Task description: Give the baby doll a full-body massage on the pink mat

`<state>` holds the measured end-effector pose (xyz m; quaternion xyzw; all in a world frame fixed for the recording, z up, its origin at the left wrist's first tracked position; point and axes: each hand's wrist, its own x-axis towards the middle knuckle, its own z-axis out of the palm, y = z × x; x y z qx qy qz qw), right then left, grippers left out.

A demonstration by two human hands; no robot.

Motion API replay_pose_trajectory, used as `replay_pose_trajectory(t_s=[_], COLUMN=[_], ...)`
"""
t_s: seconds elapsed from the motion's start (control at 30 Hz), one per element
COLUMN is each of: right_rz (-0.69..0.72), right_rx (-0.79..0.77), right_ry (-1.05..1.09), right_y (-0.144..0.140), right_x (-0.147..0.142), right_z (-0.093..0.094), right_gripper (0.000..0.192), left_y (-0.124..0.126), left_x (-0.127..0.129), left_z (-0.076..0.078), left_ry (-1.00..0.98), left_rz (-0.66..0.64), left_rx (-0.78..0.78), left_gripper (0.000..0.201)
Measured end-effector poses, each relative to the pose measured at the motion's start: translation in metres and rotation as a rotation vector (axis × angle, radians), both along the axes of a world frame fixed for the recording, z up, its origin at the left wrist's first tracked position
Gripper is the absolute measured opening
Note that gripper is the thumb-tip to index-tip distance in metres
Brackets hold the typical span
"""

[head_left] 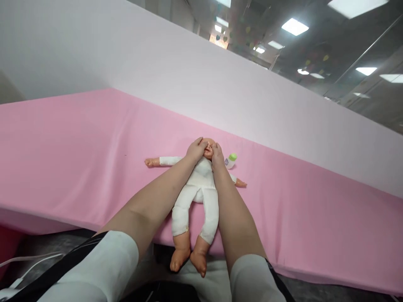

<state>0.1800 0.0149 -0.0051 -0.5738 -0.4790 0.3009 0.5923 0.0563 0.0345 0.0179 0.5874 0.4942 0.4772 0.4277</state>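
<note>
Both hands are closed softly around the head of a baby doll [201, 184]: the left hand [195, 150] cups the near-left side of the face with its fingers curled over the brow, and the right hand [217, 156] presses against the other cheek, fingers bent and in contact. How tightly either one grips I cannot tell; they look more cradling than clenched.

From the head camera, the doll lies on its back on a pink-covered table [78, 167], in a white bodysuit, arms flung out to either side and its bare feet hanging past the near edge of the table toward the person. Bare forearms run up along both sides of the doll's body, with white sleeves at the bottom of the view. Just beside the right hand, near the doll's shoulder, a small baby bottle [231, 160] with a green cap lies on the cloth. Behind the table rises a pale partition wall [220, 84].
</note>
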Motion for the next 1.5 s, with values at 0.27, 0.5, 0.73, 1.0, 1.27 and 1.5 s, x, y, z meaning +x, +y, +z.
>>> replay_pose_trajectory(t_s=[0.27,0.5,0.73,1.0,1.27,1.5], right_rz=[0.125,0.017,0.025,0.127,0.156,0.025], right_rx=[0.064,0.025,0.115,0.095,0.156,0.129], right_ry=[0.308,0.2,0.351,0.413,0.232,0.119], right_y=[0.003,-0.002,0.009,0.003,-0.008,0.005], right_x=[0.005,0.0,0.005,0.011,0.007,0.014], right_z=[-0.008,-0.004,-0.015,-0.012,-0.005,-0.017], right_gripper=[0.07,0.068,0.044,0.061,0.069,0.055], left_y=[-0.001,0.003,0.007,-0.001,-0.008,0.0], left_x=[0.001,0.003,0.002,-0.006,-0.003,0.004], left_z=[-0.003,-0.01,-0.009,-0.003,-0.006,-0.011], left_ry=[-0.452,-0.507,-0.618,-0.709,-0.668,-0.609], left_rz=[-0.105,-0.071,-0.071,-0.116,-0.096,-0.066], left_rx=[-0.132,-0.079,-0.191,-0.224,-0.084,-0.083], left_gripper=[0.077,0.058,0.049,0.056,0.062,0.037])
